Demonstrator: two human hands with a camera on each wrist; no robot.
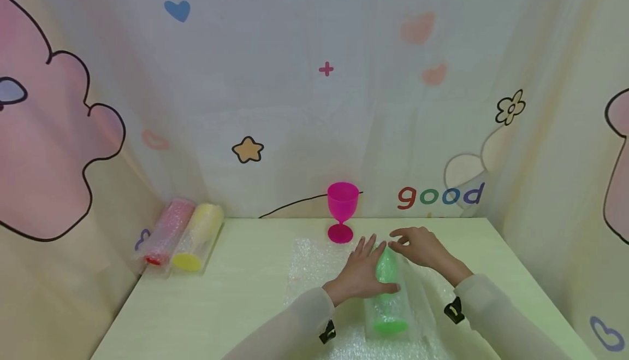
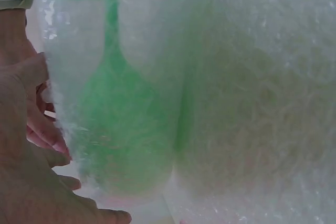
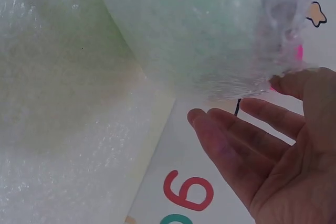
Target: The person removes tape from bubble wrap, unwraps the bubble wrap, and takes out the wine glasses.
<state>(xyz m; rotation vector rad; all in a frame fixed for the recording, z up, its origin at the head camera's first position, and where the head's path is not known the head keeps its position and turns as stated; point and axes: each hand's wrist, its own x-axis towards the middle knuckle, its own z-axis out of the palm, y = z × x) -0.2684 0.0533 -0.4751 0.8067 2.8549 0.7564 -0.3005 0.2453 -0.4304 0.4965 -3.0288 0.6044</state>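
A green goblet lies on its side, seen through layers of bubble wrap, its foot toward me. My left hand rests on the wrapped goblet with fingers spread and thumb across it. Beyond the goblet's bowl, my right hand is at the far end of the wrap. In the right wrist view its thumb touches the wrap's edge, while the other fingers stand apart from it, loosely bent. The goblet's bowl and stem show blurred through the wrap in the left wrist view.
A pink goblet stands upright behind the wrap, near the table's back edge. At the back left lie a red wrapped bundle and a yellow wrapped bundle, side by side. A printed curtain hangs behind the table.
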